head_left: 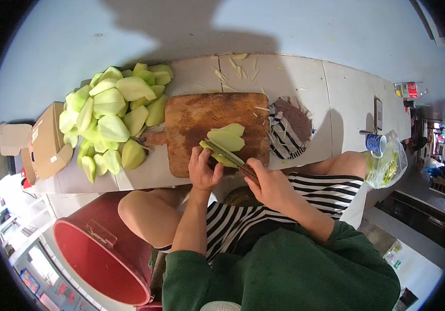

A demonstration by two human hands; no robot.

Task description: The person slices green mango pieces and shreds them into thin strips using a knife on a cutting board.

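My right hand is closed around the handle of a knife, whose blade points up and left over the wooden cutting board. With curled fingers, my left hand presses on a pale green peeled vegetable piece under the blade at the board's front edge. Just beyond the blade, flat pale green slices lie overlapping on the board. A large heap of similar peeled pieces is piled left of the board, around its handle. The exact kind of vegetable is unclear.
Thin pale strips are scattered behind the board. A brown and striped cloth lies at its right. Farther right are a phone, a blue cup and a plastic bag. A cardboard box and red bin are left.
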